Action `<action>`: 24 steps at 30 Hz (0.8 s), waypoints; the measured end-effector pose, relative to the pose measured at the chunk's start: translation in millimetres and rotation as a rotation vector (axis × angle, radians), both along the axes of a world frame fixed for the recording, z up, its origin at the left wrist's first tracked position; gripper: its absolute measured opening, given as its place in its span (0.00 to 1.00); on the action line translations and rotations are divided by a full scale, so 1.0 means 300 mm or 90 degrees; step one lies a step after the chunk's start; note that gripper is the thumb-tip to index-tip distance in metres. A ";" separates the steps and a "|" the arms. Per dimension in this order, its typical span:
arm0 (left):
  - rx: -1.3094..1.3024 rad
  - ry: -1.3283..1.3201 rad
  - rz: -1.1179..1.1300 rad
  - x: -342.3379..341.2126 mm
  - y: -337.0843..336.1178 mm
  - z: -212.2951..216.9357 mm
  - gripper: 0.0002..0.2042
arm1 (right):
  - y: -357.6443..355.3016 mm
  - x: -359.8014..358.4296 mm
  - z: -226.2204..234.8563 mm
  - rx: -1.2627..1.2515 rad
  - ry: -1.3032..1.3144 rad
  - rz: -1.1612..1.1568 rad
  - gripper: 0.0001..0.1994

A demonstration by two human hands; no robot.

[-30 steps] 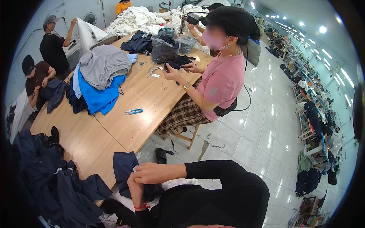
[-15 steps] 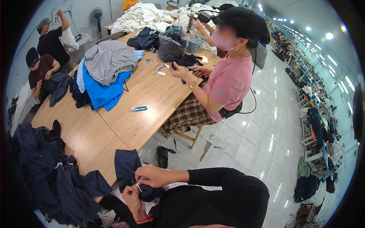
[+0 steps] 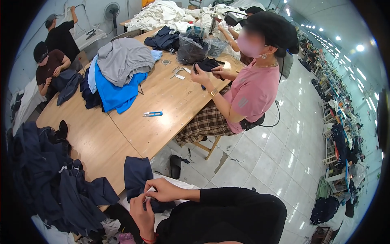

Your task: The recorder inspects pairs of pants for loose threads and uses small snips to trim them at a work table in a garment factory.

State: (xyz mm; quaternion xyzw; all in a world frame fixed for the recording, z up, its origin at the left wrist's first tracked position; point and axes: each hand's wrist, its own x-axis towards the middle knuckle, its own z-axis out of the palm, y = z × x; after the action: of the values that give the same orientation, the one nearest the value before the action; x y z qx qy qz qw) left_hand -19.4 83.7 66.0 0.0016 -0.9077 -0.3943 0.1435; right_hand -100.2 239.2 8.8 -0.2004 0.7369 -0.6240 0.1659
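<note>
Both hands pinch a soft navy garment (image 3: 138, 181) hanging limp over the desk (image 3: 97, 142) edge: left hand (image 3: 142, 209) fingers and right hand (image 3: 162, 190) fingers closed on a small white tag. The wooden desk is smooth, with rumpled navy cloth heaped (image 3: 53, 179) beside.

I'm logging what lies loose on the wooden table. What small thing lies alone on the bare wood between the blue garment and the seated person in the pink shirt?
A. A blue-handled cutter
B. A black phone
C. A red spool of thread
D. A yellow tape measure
A: a small blue-handled cutter lies by itself on the wooden table, just right of the blue garment.
</note>
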 end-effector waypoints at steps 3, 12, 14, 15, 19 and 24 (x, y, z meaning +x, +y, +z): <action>-0.135 0.101 -0.066 -0.002 -0.019 -0.060 0.12 | -0.012 -0.014 -0.015 -0.029 -0.271 0.010 0.05; 0.247 -0.098 0.115 0.009 -0.038 -0.196 0.06 | 0.024 0.014 0.096 0.042 0.034 0.060 0.12; 0.772 -0.337 0.078 0.039 -0.079 -0.238 0.09 | 0.025 0.023 0.087 0.043 0.162 0.054 0.11; 1.070 -0.427 0.043 0.016 -0.099 -0.215 0.11 | 0.027 0.025 0.060 0.039 0.225 0.045 0.11; 0.998 -0.283 -0.001 0.030 -0.115 -0.319 0.13 | 0.024 0.021 0.080 0.051 0.240 0.094 0.14; 0.795 -0.247 0.082 0.058 -0.055 -0.205 0.10 | 0.001 0.013 0.106 0.051 0.284 0.092 0.14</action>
State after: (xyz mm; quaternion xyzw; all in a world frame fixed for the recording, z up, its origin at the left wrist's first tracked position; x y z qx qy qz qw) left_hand -1.9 67.1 4.4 0.2098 -0.5154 -0.8304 -0.0271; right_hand -96.4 239.5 40.6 -0.3787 0.7634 -0.5209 0.0510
